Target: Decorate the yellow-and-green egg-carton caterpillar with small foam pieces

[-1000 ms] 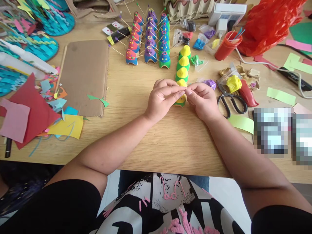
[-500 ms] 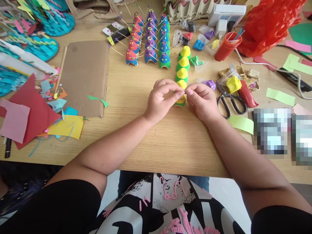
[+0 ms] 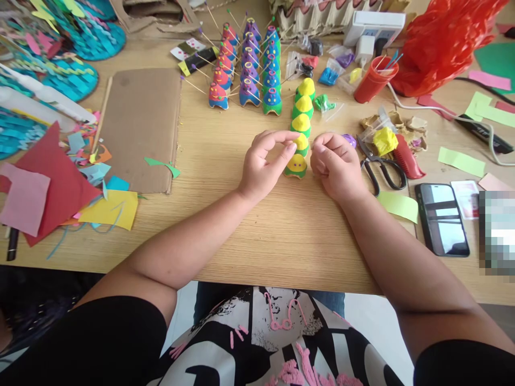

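My left hand [image 3: 263, 163] is over the table with thumb and index tips nearly meeting in a pinch; anything between them is too small to make out. A short gap away, my right hand [image 3: 336, 166] has its fingers curled against the thumb, and what they hold is hidden. Between the hands runs a caterpillar-like strip of bumps [image 3: 301, 124], yellow on top and green below. Its nearest bump [image 3: 296, 165] has small dark eye dots. Similar strips with sticks poking out stand behind: one red [image 3: 219, 94], one purple [image 3: 249, 91] and one blue [image 3: 272, 97].
Black-handled scissors [image 3: 384, 171], a yellow clay lump [image 3: 385, 140] and a phone [image 3: 442, 220] lie to the right. Behind them stand a red cup [image 3: 370, 83] and a red plastic bag [image 3: 434, 53]. Leftward are a cardboard sheet [image 3: 139, 128] and paper scraps [image 3: 110, 209].
My fingertips, which met in front of the yellow-green strip, have parted. My left hand shifted slightly left and my right hand slightly right, so the strip's nearest bump shows more fully.
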Demonstrator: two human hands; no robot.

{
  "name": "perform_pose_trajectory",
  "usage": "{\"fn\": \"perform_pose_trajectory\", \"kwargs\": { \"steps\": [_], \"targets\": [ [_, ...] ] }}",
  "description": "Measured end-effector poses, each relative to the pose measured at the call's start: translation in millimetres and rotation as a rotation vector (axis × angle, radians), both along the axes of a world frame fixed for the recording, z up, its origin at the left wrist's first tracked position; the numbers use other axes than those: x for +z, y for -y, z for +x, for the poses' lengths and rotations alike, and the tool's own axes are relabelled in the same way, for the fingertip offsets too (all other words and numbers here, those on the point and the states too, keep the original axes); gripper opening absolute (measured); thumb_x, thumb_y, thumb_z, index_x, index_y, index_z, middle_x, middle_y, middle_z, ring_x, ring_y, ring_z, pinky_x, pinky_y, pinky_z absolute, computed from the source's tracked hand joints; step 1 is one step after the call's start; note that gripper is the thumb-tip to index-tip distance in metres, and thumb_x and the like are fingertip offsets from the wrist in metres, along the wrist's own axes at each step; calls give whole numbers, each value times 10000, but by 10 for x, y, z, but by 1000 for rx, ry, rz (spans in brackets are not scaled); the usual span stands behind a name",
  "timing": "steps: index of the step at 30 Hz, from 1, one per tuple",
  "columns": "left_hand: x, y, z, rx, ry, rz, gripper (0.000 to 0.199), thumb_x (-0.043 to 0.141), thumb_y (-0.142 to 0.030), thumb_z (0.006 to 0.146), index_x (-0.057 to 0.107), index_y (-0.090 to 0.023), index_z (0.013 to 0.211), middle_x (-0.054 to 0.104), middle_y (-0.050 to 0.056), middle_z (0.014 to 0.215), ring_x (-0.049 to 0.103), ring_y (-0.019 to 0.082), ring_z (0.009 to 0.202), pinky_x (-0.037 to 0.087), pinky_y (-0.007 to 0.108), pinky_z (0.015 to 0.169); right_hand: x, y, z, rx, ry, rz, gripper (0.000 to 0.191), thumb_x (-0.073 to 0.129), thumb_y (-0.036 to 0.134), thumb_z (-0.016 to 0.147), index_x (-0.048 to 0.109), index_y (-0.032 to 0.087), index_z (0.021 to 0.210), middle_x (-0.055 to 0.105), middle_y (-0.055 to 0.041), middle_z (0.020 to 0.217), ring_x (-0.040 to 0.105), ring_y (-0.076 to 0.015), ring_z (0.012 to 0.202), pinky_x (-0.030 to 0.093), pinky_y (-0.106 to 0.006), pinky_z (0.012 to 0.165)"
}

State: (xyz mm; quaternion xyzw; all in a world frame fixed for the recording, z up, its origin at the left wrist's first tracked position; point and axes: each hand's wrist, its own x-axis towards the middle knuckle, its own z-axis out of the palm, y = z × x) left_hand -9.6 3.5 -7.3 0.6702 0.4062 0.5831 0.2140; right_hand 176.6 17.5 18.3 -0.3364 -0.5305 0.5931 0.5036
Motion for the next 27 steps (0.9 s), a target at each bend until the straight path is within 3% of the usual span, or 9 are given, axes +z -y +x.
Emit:
{"fn": "perform_pose_trajectory", "kwargs": {
  "steps": [8,14,23,27],
  "targets": [
    [-60,-19,-1,1,41,-17,230,640,-528,1079,745,-376,1216,783,-7,1101,745,180,1104,595,410,1079,-8,-31,24,-44,41,4,616,706,817,874,495,260,718,356,65,518,284,-96,470,244,-278,456],
    [-76,-32,-4,11,77,-19,250,651,-539,1070,758,-352,1198,791,2,1113,742,183,1100,585,413,1076,-52,-59,34,-44,22,-22,520,887,721,761,657,260,836,361,92,520,281,-86,450,197,-265,425],
    [-118,-50,-8,14,106,-30,274,661,-568,1057,763,-355,1196,785,0,1103,729,189,1114,562,416,1083,-16,-66,29,-69,-8,-67,555,876,734,763,621,243,715,323,92,488,282,-75,439,226,-261,426],
    [-123,-54,-9,11,116,-38,288,663,-581,1052,767,-349,1188,788,2,1116,730,188,1112,558,417,1090,-21,-68,13,-80,-5,-82,532,950,696,680,701,242,802,362,100,483,257,-63,428,158,-257,420]
  ]
}}
